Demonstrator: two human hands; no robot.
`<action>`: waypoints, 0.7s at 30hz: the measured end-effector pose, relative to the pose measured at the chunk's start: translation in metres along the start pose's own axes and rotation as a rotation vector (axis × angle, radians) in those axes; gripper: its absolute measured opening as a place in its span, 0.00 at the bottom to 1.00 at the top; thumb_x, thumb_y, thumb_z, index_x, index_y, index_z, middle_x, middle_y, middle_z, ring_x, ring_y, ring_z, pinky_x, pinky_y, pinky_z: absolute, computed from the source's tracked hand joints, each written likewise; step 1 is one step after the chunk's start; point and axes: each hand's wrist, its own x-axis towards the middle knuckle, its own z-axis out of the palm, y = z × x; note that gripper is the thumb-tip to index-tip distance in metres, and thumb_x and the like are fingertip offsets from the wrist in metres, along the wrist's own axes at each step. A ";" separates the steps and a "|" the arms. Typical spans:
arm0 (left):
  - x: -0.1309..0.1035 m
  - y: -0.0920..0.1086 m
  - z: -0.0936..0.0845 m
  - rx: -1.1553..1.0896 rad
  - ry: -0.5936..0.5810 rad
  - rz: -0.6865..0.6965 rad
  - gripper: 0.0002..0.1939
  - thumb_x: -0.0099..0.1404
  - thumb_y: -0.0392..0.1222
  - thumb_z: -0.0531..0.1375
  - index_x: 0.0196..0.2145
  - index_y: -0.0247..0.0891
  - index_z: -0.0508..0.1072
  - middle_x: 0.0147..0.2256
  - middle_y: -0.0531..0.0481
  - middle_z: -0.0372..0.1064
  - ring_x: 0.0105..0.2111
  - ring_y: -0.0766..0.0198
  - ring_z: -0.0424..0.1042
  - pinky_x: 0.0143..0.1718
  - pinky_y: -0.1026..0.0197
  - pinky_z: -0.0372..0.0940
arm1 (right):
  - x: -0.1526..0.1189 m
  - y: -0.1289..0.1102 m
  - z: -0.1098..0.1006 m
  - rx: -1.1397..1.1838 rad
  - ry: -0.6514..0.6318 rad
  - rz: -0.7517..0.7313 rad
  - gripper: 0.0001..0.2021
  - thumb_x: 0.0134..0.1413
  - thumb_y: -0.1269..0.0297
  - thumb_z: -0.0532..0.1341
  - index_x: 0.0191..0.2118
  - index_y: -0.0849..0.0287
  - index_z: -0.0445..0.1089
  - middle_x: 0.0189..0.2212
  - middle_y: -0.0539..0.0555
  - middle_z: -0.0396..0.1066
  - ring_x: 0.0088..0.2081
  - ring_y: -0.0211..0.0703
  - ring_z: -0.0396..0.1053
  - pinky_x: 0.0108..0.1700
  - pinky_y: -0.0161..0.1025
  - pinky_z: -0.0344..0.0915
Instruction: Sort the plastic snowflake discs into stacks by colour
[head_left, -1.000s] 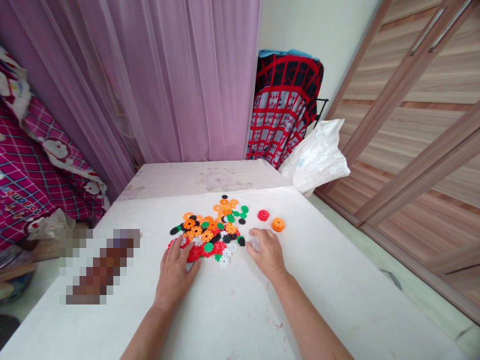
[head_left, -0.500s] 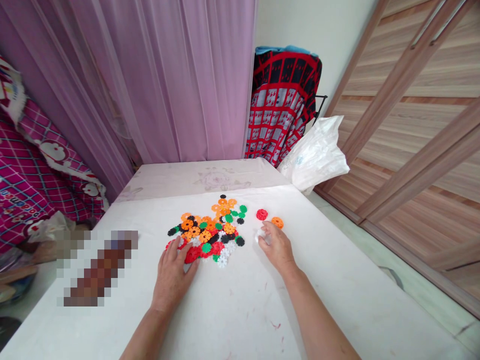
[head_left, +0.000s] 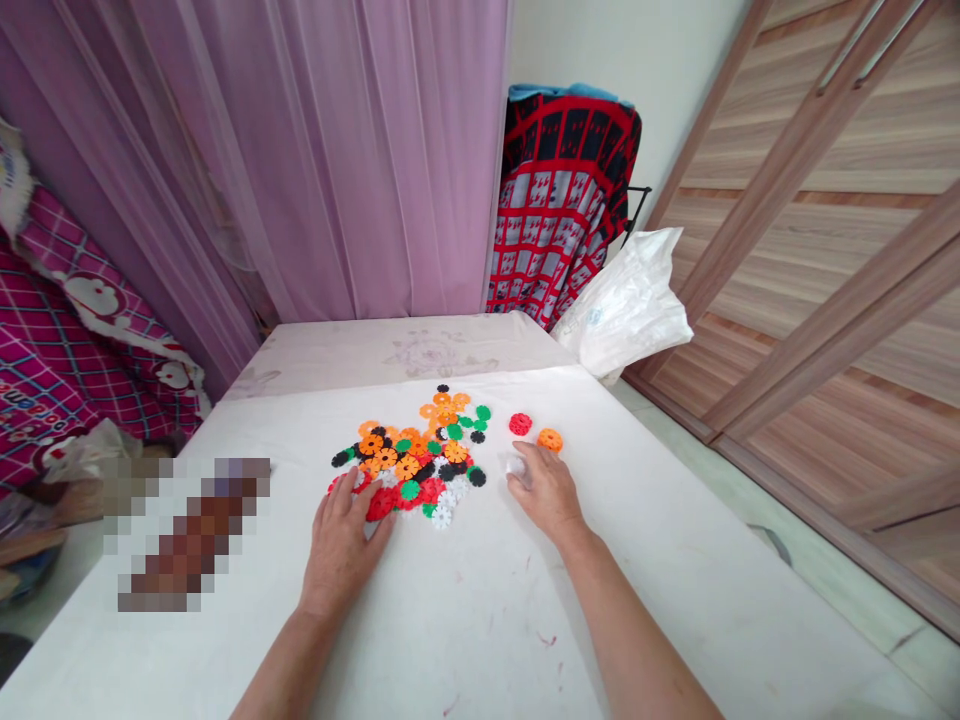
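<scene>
Flower-shaped plastic discs in orange, black, green, red and white lie in a loose pile (head_left: 409,467) on the white-covered table (head_left: 450,620). My left hand (head_left: 345,540) rests at the pile's near left edge, fingers spread over some red discs. To the right of the pile, my right hand (head_left: 547,490) has thumb and fingers around a white disc (head_left: 516,467), partly hidden by the fingers. Just beyond that hand lie a red disc (head_left: 520,424) and an orange disc (head_left: 550,440), apart from the pile.
A pixelated patch (head_left: 195,535) covers something at the table's left. Behind the table hangs a purple curtain (head_left: 390,160). A white plastic bag (head_left: 630,305) is by the back right corner, with wooden cabinet doors (head_left: 810,250) farther right.
The view has shifted slightly. My right hand has moved little and still has the white disc at its fingertips. My left hand stays at the pile.
</scene>
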 end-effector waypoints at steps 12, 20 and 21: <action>0.001 0.001 -0.001 0.036 -0.012 0.016 0.25 0.65 0.54 0.50 0.53 0.38 0.70 0.63 0.35 0.54 0.61 0.47 0.57 0.60 0.42 0.53 | 0.000 0.003 0.008 0.045 -0.017 -0.016 0.16 0.54 0.67 0.57 0.48 0.54 0.71 0.43 0.55 0.74 0.45 0.47 0.68 0.48 0.44 0.63; 0.002 0.003 -0.002 0.029 0.007 0.004 0.24 0.64 0.54 0.51 0.52 0.39 0.71 0.62 0.36 0.56 0.61 0.47 0.58 0.60 0.42 0.54 | 0.001 0.002 0.001 0.051 0.026 -0.046 0.13 0.54 0.68 0.57 0.44 0.56 0.73 0.42 0.56 0.73 0.44 0.47 0.68 0.47 0.44 0.63; 0.001 0.003 -0.002 0.030 0.008 0.003 0.24 0.64 0.54 0.51 0.52 0.40 0.71 0.62 0.37 0.56 0.61 0.47 0.58 0.60 0.42 0.53 | 0.001 -0.003 -0.001 0.051 0.050 -0.063 0.13 0.54 0.68 0.57 0.45 0.57 0.73 0.43 0.56 0.73 0.45 0.48 0.68 0.48 0.44 0.63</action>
